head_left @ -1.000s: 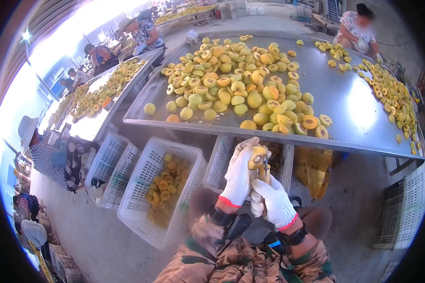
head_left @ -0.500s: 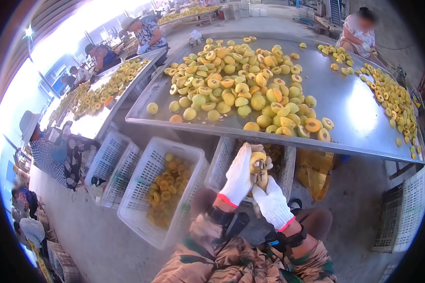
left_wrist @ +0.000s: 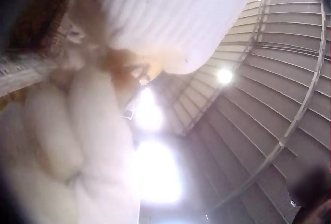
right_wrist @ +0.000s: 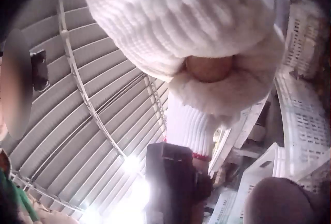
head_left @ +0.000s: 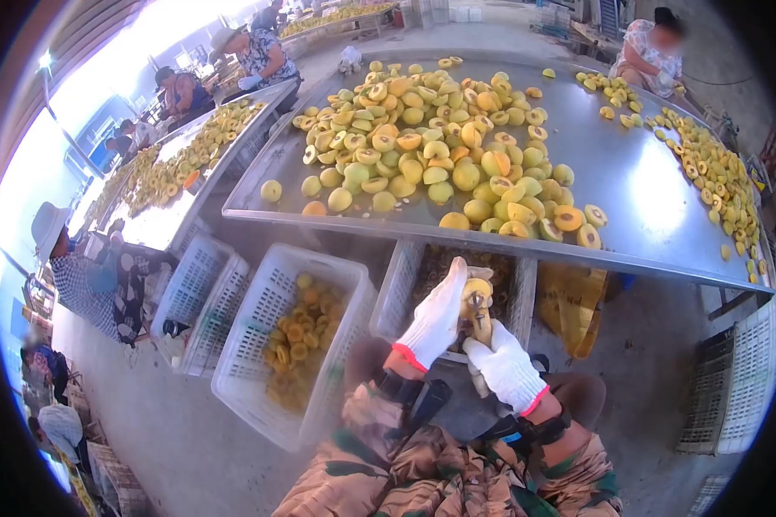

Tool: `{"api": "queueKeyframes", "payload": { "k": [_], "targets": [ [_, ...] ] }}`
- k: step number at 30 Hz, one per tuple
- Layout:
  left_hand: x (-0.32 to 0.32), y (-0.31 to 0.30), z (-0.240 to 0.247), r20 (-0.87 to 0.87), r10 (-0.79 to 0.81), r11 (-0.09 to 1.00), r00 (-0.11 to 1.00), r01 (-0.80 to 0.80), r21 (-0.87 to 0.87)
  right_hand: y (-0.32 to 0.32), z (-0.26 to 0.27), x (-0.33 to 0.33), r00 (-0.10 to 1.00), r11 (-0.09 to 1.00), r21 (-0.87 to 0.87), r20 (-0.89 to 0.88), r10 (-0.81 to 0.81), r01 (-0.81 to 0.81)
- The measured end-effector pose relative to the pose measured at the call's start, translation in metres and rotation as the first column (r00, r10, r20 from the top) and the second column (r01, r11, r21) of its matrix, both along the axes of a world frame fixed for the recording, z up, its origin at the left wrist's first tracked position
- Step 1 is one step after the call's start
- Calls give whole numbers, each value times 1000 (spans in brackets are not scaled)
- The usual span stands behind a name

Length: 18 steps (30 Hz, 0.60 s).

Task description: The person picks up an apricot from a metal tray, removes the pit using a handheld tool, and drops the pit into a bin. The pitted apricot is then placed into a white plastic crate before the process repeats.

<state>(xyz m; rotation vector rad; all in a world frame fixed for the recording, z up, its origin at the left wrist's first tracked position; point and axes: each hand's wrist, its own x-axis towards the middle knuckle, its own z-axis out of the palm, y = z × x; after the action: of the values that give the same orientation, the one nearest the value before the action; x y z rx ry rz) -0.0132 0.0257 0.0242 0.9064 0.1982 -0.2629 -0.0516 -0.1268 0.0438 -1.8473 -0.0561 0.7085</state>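
Both hands wear white knitted gloves with red cuffs. My left hand (head_left: 435, 314) grips a yellow fruit half (head_left: 476, 295), peach-like, its cut face turned up towards the head camera. In my right hand (head_left: 507, 369) is a pitting tool (head_left: 479, 324) with a metal tip, set against the middle of that cut face. The right wrist view shows the round brown end of its handle (right_wrist: 209, 69) inside the curled glove. Below the hands stands a crate (head_left: 394, 289) of dark pits or scraps. Fruit in the left wrist view is blurred and mostly covered by gloves.
A metal table (head_left: 603, 181) in front bears a heap of fruit halves (head_left: 431, 129) and a second pile (head_left: 716, 172) at right. At left stands a white crate (head_left: 233, 362) with orange-yellow halves. A yellow sack (head_left: 572, 310) lies under the table. Other people sit around.
Both hands have come down slightly, still together over the pit crate. The tool's metal tip has shifted across the fruit's cut face, and the left fingers look straighter.
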Motion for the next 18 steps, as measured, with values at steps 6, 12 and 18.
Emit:
{"api": "queueKeyframes", "payload": {
  "k": [6,12,18],
  "targets": [
    [3,-6,16,-55,97,973,994,-83,217,-2,12,-6,999,997,64,5,48,-48],
    [-2,-14,16,-32,241,945,970,-228,234,-3,15,0,972,949,315,-219,88,-15],
    [9,-12,12,-175,118,963,977,-70,261,-12,0,9,934,893,450,-314,171,-12]
  ]
}}
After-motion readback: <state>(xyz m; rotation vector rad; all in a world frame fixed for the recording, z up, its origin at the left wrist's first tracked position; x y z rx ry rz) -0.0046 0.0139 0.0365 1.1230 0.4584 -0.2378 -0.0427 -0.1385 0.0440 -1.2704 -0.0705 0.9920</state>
